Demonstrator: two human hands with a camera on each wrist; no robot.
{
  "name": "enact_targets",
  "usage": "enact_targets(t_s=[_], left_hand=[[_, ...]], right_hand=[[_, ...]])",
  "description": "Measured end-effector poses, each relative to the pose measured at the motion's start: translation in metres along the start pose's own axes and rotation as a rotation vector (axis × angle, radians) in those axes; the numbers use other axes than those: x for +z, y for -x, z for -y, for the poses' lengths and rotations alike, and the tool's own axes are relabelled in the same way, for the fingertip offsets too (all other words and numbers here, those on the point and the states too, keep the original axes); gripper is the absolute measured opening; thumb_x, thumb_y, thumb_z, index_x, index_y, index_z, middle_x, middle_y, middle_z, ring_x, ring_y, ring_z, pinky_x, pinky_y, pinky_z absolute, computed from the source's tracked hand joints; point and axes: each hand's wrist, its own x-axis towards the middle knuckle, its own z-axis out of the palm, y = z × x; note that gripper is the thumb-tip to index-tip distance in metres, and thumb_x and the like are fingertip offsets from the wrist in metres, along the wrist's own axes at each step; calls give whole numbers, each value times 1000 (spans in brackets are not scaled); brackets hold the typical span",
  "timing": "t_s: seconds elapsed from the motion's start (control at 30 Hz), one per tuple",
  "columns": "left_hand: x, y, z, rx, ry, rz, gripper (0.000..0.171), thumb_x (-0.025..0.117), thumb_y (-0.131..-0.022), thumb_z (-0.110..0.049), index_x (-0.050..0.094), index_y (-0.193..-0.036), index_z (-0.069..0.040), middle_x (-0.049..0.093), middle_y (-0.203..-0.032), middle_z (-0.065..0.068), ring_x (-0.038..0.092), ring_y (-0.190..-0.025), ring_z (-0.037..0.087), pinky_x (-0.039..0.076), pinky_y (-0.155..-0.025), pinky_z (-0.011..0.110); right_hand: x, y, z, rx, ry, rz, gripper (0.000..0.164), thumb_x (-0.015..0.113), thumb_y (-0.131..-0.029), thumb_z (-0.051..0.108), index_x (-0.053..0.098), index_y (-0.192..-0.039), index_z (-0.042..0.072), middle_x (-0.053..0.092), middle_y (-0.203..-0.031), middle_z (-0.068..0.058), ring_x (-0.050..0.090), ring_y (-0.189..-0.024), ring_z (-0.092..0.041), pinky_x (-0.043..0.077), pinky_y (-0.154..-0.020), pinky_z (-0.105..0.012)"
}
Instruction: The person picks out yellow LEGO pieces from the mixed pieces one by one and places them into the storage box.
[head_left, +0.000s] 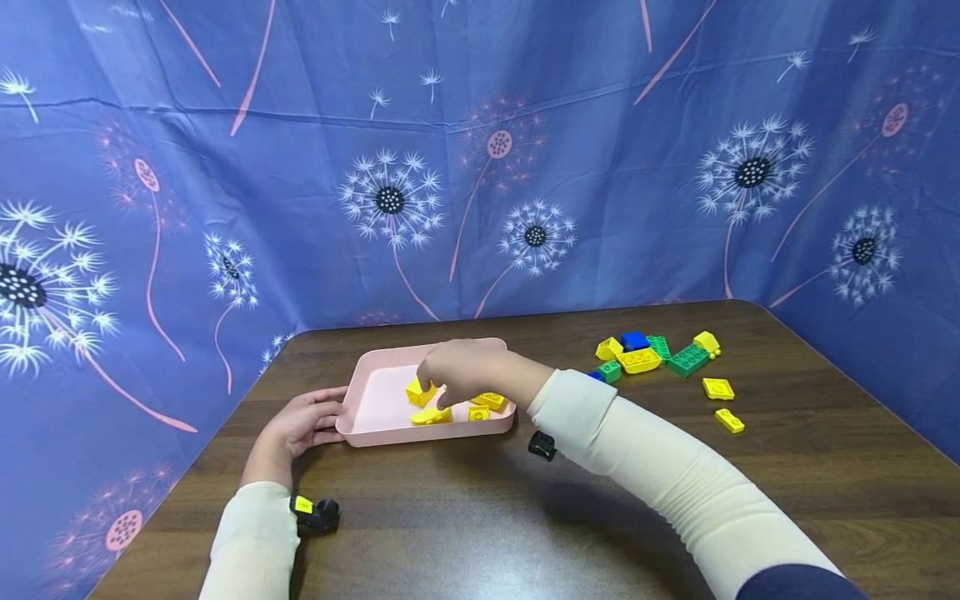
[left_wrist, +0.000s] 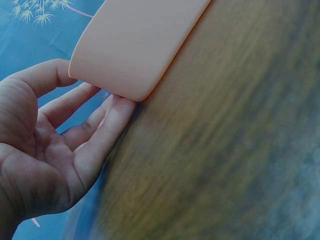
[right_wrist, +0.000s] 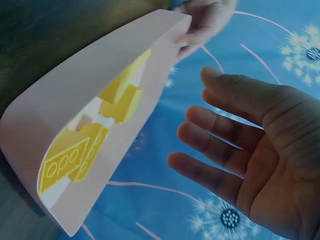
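Rests a loosely extended left grip against the shallow pink rectangular tray on the brown wood-grain surface, apparently for steadiness, and hovers an empty, wide right grip over yellow plastic bricks inside.

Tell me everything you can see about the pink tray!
The pink tray looks like smooth plastic: rectangular, with rounded corners, low walls and an open top. It sits upright on the brown table, with yellow blocks inside. The left hand touches its left end; the right hand hovers over it.
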Motion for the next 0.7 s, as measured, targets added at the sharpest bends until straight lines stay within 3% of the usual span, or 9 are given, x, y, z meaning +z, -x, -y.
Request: enact_targets(t_s=[0.33, 0.5, 0.7], left_hand=[[0, 1, 0, -13, -5, -17, 61, 55, -95, -2, 29, -150, 4, 71, -97, 5, 69, -84, 16, 58, -71, 35], [1, 1, 0, 1, 6, 2, 60, 54, -95, -2, 29, -150, 5, 71, -96, 5, 69, -84, 15, 58, -71, 35], [2, 2, -1, -1, 8, -5, 62, 55, -94, -2, 29, -150, 5, 71, -95, 5, 69, -83, 15, 58, -70, 34]], right_hand=[[1, 45, -23, 22, -78, -92, 32, 80, -81, 18, 72, -111, 9, 67, -108, -2, 63, -98, -21, 51, -85, -33], [7, 75, -42, 64, -170, -151, 34, 81, -79, 16, 72, -111, 8, 67, -105, -2, 62, -88, -18, 51, -77, -30], [18, 110, -67, 82, -194, -223, 33, 83, -77, 18, 72, -107, 10, 64, -99, 3, 59, -87, -16, 50, -77, -30]])
